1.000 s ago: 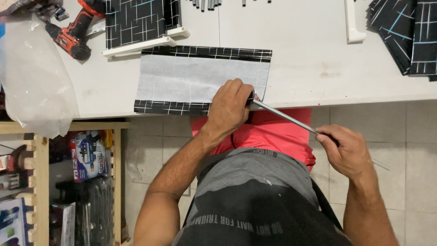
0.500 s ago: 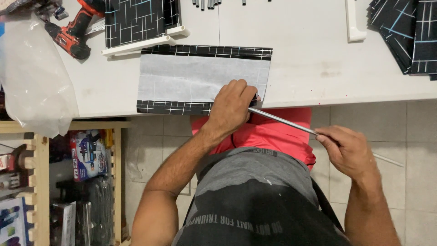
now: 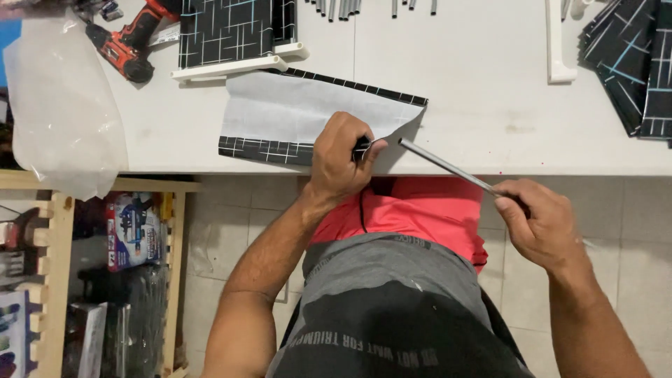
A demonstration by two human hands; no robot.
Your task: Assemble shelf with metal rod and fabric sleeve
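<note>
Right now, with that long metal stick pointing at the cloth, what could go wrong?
The thin metal rod is held only at its far end by the right hand, so its free tip might wobble and miss, or poke the left hand pinching the fabric's corner. The fabric piece lies at the white table's front edge, held by that one grip alone, so a push could perhaps slide it off or wrinkle it.

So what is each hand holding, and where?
The right hand grips a thin metal rod by its near end. The left hand pinches the edge of the grey fabric piece at the table's edge.
</note>
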